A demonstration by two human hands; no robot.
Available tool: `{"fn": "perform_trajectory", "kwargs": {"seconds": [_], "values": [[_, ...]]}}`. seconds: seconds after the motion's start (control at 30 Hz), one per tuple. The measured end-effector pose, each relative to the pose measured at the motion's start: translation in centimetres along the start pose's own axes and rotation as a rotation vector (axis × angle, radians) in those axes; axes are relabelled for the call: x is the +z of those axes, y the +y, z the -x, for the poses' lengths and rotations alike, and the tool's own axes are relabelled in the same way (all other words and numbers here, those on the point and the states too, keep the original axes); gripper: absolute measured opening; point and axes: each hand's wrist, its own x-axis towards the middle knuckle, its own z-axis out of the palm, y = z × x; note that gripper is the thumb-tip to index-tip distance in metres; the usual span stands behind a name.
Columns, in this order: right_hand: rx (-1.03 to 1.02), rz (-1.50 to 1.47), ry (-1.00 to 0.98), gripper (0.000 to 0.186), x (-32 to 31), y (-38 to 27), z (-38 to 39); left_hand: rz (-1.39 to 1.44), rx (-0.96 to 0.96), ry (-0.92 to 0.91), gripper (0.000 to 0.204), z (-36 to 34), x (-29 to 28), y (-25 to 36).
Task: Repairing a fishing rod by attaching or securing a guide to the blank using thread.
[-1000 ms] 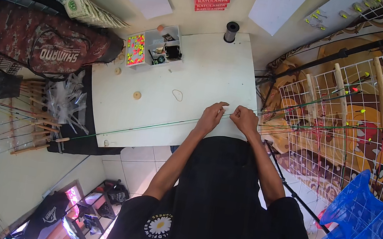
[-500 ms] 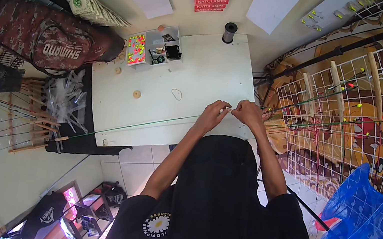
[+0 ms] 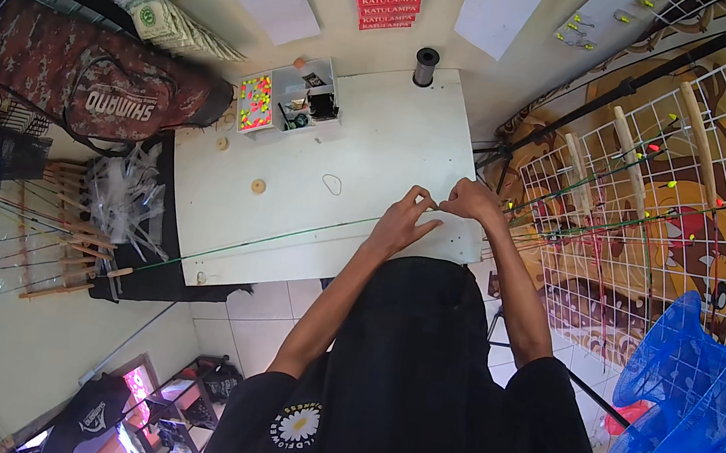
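A thin green fishing rod (image 3: 284, 237) lies slantwise across the white table (image 3: 366, 150), its wooden-handled butt off the left edge. My left hand (image 3: 404, 222) and my right hand (image 3: 471, 200) meet above the table's near right corner, fingertips pinched together over the rod's thin end. What sits between the fingers is too small to make out. A small loop of line (image 3: 332, 184) lies on the table just left of my hands.
A compartment box with bright floats (image 3: 288, 101) and a dark spool (image 3: 425, 65) stand at the table's far edge. A camouflage rod bag (image 3: 89, 85) lies left. Wire racks with rods (image 3: 637, 196) stand right, beside a blue net (image 3: 699, 398).
Both hands have shifted a little to the right and lifted slightly, staying pinched together at the rod's thin end. The rod itself stays on the table.
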Motion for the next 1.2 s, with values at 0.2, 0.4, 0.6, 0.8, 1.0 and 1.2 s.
{"fn": "perform_trajectory", "kwargs": {"seconds": [0.2, 0.4, 0.6, 0.8, 1.0, 1.2], "values": [[-0.015, 0.02, 0.003, 0.036, -0.2, -0.3, 0.1, -0.122, -0.015, 0.084, 0.029, 0.0, 1.1, 0.5], [-0.009, -0.011, -0.005, 0.037, -0.6, -0.5, 0.7, -0.119, 0.023, 0.168, 0.024, 0.0, 1.5, 0.3], [-0.02, -0.01, -0.032, 0.04, -0.5, 0.1, 0.4, -0.125, 0.062, 0.203, 0.017, 0.0, 1.5, 0.4], [-0.024, -0.032, -0.042, 0.04, -0.6, 0.3, 0.5, -0.126, 0.087, 0.201, 0.011, -0.1, 1.5, 0.5], [-0.038, -0.062, 0.03, 0.034, -0.4, 0.3, 0.8, -0.107, 0.067, 0.168, 0.009, -0.1, 1.2, 0.6], [-0.082, -0.152, 0.024, 0.023, 0.5, 1.3, 1.0, -0.118, 0.003, 0.122, 0.011, -0.3, 1.3, 0.8]]}}
